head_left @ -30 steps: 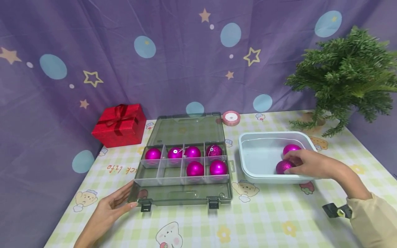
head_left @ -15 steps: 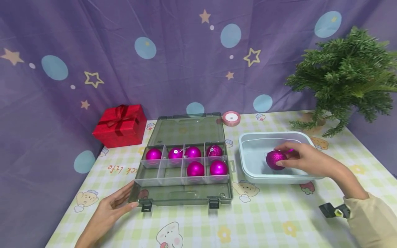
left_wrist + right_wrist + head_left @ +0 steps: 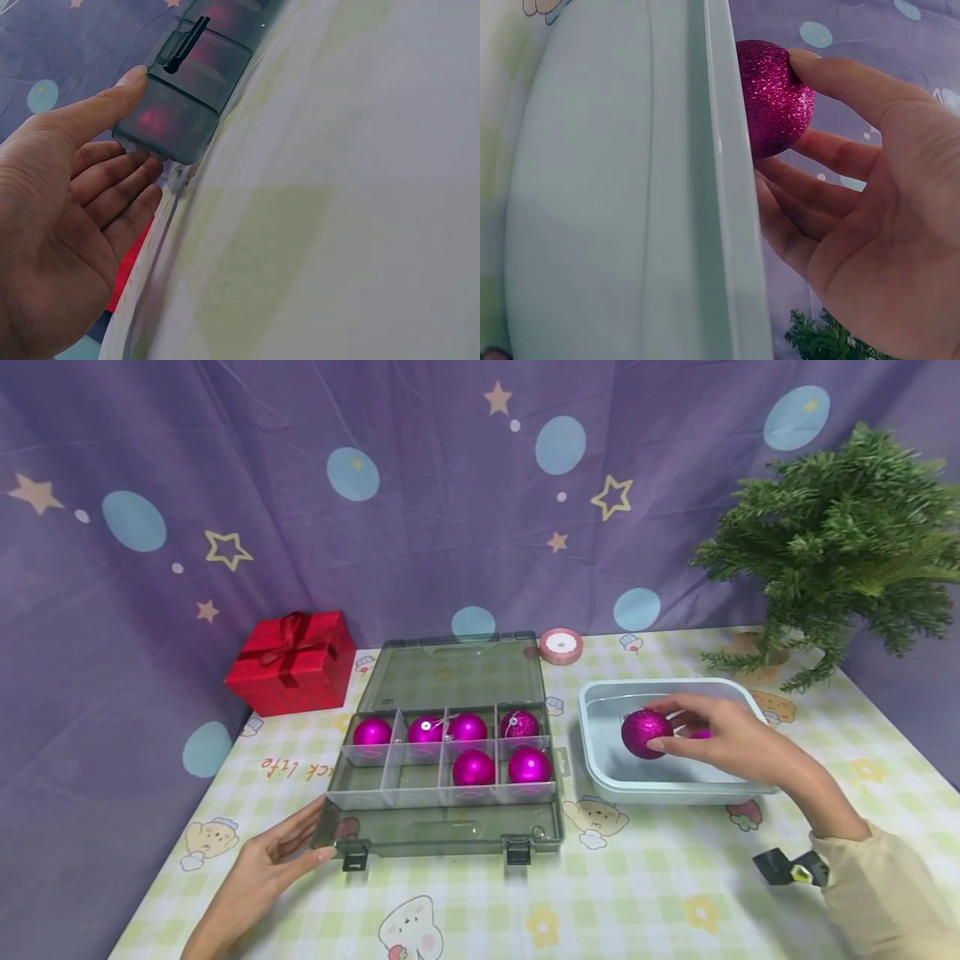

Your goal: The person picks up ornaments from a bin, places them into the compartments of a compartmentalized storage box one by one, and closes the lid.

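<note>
The left hand [image 3: 255, 872], fingers loose and thumb apart, touches the near left corner of the case [image 3: 442, 831] holding six balls [image 3: 473, 768], and farther right a glittery ball [image 3: 647, 732] is over the tub [image 3: 675, 792], pinched by the right hand [image 3: 738, 745].

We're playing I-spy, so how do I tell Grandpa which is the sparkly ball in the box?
Find the open, rectangular box of smoky see-through plastic. In its back row, go far right to the round magenta ball. It alone in the box glitters; the smooth magenta ball in front doesn't.
</note>
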Demonstrator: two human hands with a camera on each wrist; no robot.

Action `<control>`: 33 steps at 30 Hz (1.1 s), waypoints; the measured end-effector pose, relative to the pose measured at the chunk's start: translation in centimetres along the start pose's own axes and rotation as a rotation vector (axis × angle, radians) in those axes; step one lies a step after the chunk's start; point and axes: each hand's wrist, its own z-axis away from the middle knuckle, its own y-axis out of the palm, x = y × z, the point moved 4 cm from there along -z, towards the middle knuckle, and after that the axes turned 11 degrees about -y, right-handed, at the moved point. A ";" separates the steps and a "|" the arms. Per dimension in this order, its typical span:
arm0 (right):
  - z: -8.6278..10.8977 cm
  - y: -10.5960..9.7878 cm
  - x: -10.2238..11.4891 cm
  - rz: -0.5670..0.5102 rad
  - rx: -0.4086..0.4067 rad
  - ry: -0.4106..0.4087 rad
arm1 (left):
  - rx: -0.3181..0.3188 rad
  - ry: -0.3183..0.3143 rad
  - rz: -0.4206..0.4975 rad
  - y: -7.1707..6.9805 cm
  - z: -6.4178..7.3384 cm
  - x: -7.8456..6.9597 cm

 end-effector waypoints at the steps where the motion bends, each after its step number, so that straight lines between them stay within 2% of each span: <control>1: -0.1 0.1 0.1 0.011 -0.007 -0.010 | 0.000 0.007 0.002 0.0 0.0 0.0; 4: -0.5 0.5 0.3 0.045 -0.018 -0.031 | -0.004 0.021 -0.003 0.0 0.1 0.0; 9: -1.2 1.1 0.7 0.062 -0.010 -0.006 | -0.005 0.010 -0.010 0.0 0.1 0.2; 18: -2.7 2.4 1.4 -0.036 -0.008 -0.009 | 0.000 -0.021 0.006 0.1 0.1 0.1; 33: -4.9 4.3 2.4 -0.084 -0.021 -0.079 | -0.001 -0.025 0.007 0.1 0.0 0.1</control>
